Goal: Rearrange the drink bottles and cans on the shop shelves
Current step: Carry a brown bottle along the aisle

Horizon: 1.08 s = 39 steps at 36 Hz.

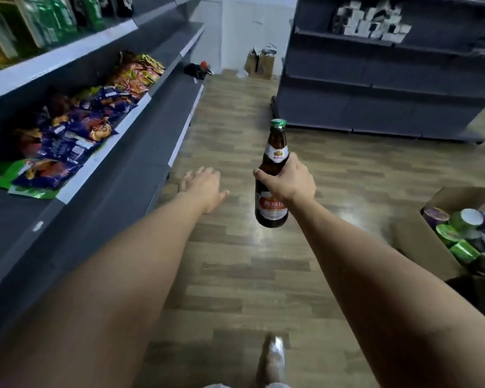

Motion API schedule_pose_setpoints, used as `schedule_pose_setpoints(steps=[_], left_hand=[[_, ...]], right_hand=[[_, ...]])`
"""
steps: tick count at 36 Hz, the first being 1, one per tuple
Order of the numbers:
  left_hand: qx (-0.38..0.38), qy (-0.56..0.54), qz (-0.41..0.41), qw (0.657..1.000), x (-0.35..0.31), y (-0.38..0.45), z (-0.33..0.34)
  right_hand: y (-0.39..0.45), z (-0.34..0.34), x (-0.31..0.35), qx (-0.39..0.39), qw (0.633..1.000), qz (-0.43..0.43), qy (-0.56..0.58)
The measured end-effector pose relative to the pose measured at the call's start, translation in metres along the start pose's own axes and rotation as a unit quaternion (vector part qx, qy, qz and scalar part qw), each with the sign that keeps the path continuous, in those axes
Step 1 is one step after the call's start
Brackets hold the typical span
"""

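Observation:
My right hand (287,180) grips a brown glass beer bottle (272,197) around its middle. The bottle is upright, with a green cap and a red and white label, and hangs over the wooden floor of the aisle. My left hand (200,187) is stretched forward beside it, fingers straight, holding nothing. Green drink bottles (53,23) stand on the top shelf at the upper left, blurred.
Grey shelving (118,175) runs along the left, with snack packets (76,130) on its middle shelf. Another dark shelf unit (375,88) stands at the far right. An open cardboard box (420,242) of cans sits on the floor at right. Paper bags (259,64) lean at the far wall.

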State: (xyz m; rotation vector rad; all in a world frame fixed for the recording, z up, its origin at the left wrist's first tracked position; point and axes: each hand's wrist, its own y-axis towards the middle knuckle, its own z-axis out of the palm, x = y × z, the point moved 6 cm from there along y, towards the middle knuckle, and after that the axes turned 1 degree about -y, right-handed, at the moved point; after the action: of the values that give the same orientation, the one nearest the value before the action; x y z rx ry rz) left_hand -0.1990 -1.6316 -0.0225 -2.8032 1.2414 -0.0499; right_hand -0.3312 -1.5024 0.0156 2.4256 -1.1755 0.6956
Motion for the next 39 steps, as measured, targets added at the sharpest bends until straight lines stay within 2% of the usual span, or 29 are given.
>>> schedule_pose_setpoints(steps=[8, 17, 27, 39], left_hand=[[-0.020, -0.023, -0.050, 0.998, -0.011, 0.157, -0.020], [-0.034, -0.030, -0.104, 0.993, 0.014, 0.316, -0.057], [-0.008, -0.010, -0.185, 0.983, 0.113, 0.449, -0.067], [-0.067, -0.050, -0.224, 0.971, 0.263, 0.613, -0.124]], right_hand=[[0.171, 0.028, 0.005, 0.034, 0.998, -0.055, -0.007], [0.350, 0.055, 0.058, 0.083, 0.988, -0.130, 0.014], [0.500, 0.124, 0.147, 0.110, 0.975, -0.190, 0.045], [0.668, 0.205, 0.299, 0.089, 0.964, -0.247, 0.045]])
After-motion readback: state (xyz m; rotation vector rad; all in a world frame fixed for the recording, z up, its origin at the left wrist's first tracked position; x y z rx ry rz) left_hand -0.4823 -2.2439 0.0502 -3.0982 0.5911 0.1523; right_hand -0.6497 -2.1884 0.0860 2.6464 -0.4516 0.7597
